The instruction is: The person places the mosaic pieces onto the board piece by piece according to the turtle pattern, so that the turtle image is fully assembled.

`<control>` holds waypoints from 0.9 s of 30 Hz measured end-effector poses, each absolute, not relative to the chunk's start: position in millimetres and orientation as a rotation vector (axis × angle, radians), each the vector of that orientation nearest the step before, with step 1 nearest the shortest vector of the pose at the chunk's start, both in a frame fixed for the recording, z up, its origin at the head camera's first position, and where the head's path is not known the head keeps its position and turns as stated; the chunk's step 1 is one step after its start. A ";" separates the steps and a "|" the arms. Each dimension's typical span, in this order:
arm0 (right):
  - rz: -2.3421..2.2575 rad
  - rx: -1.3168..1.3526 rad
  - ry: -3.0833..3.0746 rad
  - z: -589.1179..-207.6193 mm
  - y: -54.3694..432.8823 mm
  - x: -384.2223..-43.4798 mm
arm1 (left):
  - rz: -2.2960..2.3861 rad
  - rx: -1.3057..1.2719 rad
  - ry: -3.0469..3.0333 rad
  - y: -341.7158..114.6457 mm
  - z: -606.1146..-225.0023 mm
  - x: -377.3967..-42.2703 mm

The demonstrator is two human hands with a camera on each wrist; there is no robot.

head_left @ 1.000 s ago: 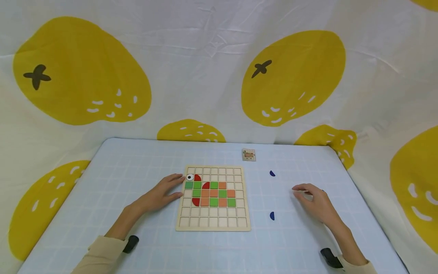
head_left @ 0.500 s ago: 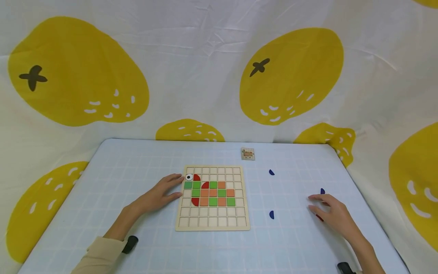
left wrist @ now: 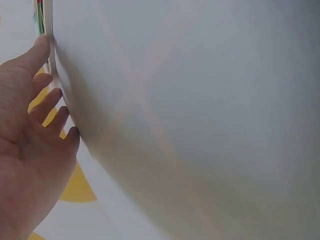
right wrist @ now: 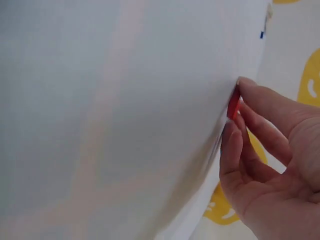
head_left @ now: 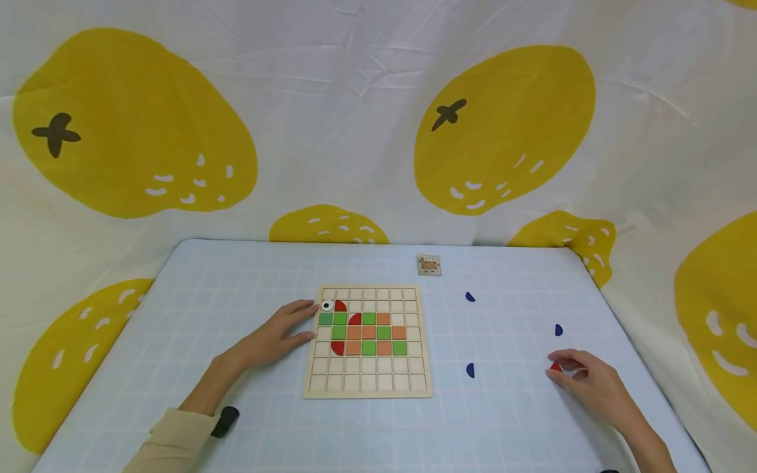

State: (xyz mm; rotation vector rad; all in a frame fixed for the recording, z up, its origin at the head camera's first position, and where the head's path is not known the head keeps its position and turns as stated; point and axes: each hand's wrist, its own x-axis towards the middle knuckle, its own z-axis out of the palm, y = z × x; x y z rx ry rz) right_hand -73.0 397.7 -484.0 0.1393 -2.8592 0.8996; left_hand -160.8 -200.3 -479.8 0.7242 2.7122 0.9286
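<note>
My left hand (head_left: 282,333) rests at the left edge of the wooden grid board (head_left: 368,395), its fingers extended and touching the rim. Square green and orange tiles, red rounded pieces and a round eye piece (head_left: 328,305) sit in the board's cells. Over on the right, my right hand (head_left: 591,386) pinches a small red piece (right wrist: 233,106) between thumb and fingertips, low at the table surface. The fingers cover part of that piece, so its full outline is hidden.
Three dark blue half-round pieces lie on the table: one blue piece (head_left: 470,297) at the back, another blue piece (head_left: 470,370) nearer, a third blue piece (head_left: 558,330) just beyond my right hand. A small picture card (head_left: 428,265) lies behind the board. Lemon-printed cloth (head_left: 337,151) hangs behind.
My right hand has moved right and toward me, uncovering a blue half-round piece, and has taken hold of the red piece. My left hand has stayed at the board.
</note>
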 end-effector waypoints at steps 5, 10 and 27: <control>0.932 0.132 -2.878 -481.1 394.7 -73.0 | 0.927 0.710 2.708 -200.6 -480.5 -161.5; 1.003 0.172 -2.857 -478.4 389.7 -75.4 | 0.933 0.715 2.707 -200.7 -481.0 -161.8; 0.975 0.240 -2.774 -479.1 373.9 -96.1 | 0.946 0.717 2.701 -201.3 -481.7 -162.1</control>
